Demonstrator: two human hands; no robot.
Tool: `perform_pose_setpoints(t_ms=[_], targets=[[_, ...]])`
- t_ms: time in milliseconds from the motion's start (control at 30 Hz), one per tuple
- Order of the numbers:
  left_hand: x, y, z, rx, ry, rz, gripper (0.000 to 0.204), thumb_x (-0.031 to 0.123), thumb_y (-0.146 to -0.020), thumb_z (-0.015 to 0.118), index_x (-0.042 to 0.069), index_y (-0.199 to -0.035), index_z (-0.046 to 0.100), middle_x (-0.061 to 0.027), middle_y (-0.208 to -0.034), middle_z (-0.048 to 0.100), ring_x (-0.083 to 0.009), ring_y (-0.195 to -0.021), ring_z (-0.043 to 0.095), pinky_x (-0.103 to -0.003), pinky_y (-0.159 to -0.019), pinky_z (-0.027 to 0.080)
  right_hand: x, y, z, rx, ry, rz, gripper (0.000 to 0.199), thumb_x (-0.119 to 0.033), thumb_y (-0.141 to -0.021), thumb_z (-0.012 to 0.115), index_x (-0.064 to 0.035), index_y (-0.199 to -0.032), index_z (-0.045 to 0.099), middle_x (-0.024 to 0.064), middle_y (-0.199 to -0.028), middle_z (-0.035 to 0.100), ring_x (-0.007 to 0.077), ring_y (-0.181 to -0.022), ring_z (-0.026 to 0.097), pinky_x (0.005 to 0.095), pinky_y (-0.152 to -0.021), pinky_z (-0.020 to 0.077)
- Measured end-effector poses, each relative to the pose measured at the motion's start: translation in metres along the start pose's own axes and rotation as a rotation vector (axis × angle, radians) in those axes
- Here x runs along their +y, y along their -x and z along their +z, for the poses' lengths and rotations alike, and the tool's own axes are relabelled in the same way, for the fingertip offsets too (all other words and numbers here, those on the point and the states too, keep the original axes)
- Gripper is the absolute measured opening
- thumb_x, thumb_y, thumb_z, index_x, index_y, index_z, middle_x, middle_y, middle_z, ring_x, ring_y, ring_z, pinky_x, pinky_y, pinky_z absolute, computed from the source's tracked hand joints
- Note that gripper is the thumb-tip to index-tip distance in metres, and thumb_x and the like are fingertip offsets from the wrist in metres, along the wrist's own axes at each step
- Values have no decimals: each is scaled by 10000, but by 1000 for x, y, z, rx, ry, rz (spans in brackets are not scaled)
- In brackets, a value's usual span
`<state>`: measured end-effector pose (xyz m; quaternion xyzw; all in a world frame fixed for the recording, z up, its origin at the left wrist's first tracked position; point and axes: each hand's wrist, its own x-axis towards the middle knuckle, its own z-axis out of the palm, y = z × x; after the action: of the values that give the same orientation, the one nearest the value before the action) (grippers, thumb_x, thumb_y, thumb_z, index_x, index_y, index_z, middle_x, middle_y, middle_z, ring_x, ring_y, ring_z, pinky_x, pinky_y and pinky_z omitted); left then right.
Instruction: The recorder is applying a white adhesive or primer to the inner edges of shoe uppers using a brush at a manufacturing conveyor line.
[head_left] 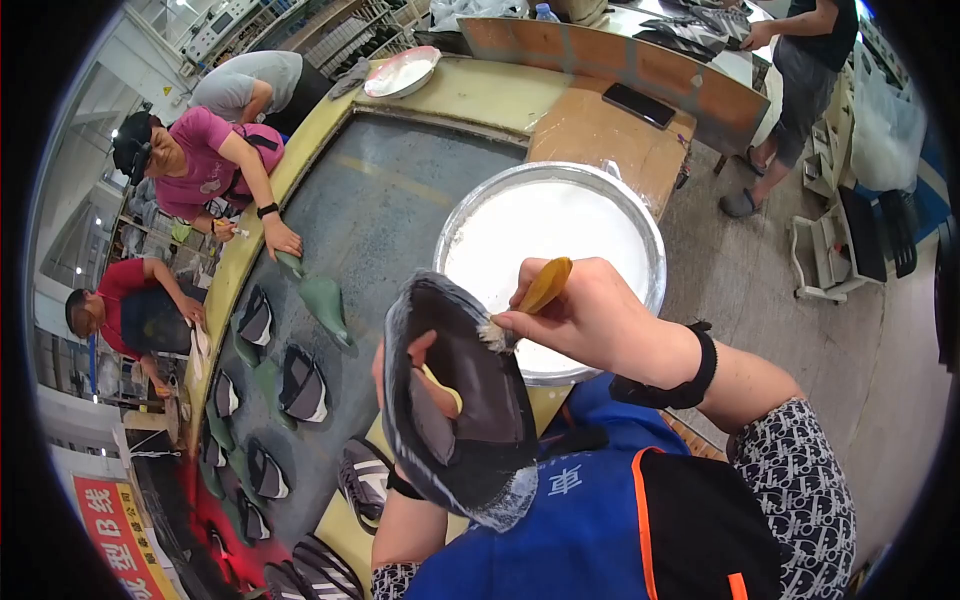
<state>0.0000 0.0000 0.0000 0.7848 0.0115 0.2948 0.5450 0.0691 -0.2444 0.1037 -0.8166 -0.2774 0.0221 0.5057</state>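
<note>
My left hand (430, 408) grips a dark grey shoe upper (485, 395) and holds it tilted, its opening toward me. Part of that hand shows through the upper, and the rest is hidden behind it. White smears run along the upper's edge. In my right hand (590, 315) is a brush (546, 285) with a yellow handle, pinched between the fingers. Its pale bristles touch the upper's inner edge at the right. Just behind both hands stands a round metal basin (652, 245) filled with white liquid (545, 225).
A grey conveyor surface (400, 215) carries several shoe uppers (302, 388) and green shoe lasts (324, 305). Striped shoes (366, 480) lie near my left arm. A phone (638, 104) and a white bowl (402, 72) rest farther back. Across the conveyor, a person in pink (215, 160) touches a last.
</note>
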Motion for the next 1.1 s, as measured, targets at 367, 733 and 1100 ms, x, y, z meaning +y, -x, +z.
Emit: perform_pose_setpoints(t_ms=[367, 733, 1100], targets=[[-4, -37, -29, 262, -386, 494, 490, 169, -1008, 286, -106, -1221, 631, -280, -1203, 646, -378, -1159, 630, -415, -1028, 495, -9, 12, -6, -398, -516, 339, 239, -184, -940, 746, 5, -853, 627, 41, -744, 683, 94, -656, 680, 227, -590, 539], [-16, -28, -16, 312, -198, 372, 388, 95, -1029, 330, -63, -1279, 581, -231, -1262, 605, -272, -1131, 631, -318, -1001, 497, -5, 10, 8, -81, -483, 43, 185, -160, -904, 752, -16, -871, 640, 52, -679, 627, 89, -592, 580, 257, -578, 478], [-10, 19, -49, 462, 957, -556, 331, 89, -990, 609, 85, -1314, 541, -87, -1236, 644, -254, -1054, 683, -369, -823, 609, 28, -1, -28, 387, -373, -64, 89, -14, -929, 698, -1, -978, 625, 12, -904, 645, 74, -852, 612, 231, -737, 482]])
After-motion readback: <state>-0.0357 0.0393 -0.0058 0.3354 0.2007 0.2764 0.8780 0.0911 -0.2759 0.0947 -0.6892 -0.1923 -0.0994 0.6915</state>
